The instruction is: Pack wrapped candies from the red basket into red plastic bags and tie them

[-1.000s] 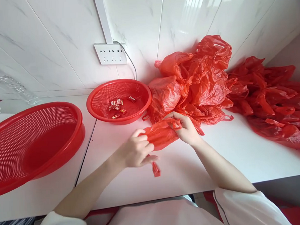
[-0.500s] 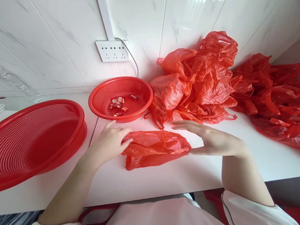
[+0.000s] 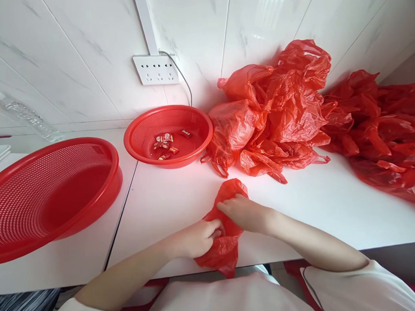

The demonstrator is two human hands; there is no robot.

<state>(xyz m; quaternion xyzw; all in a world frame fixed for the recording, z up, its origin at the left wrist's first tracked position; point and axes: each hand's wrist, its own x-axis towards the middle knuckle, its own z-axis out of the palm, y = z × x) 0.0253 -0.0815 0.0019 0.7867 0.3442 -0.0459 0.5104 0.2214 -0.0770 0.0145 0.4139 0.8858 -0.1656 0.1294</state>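
Note:
Over the white table, close to its front edge, a red plastic bag [image 3: 228, 251] is bunched between my two hands. My left hand [image 3: 204, 236] has its fingers curled into the bag's lower left side. The fingers of my right hand [image 3: 239, 211] are closed on its upper part, and their tips are partly hidden in the film. Beyond my hands is a round red plastic basket [image 3: 170, 164] with several small wrapped sweets [image 3: 164, 138] in it. To its right lies a heap of red plastic bags [image 3: 281, 111].
At the left stands a larger red perforated basket [image 3: 106, 196]. More red bags [image 3: 381, 120] are piled at the far right. A clear plastic bottle [image 3: 29, 117] lies near the tiled wall, below and left of a white power socket [image 3: 155, 69]. A seam runs across the white tabletop [image 3: 154, 199].
The bag lay wide on the table between my spread hands. Now both hands have closed on it and come together, bunching it upright and nearer to me.

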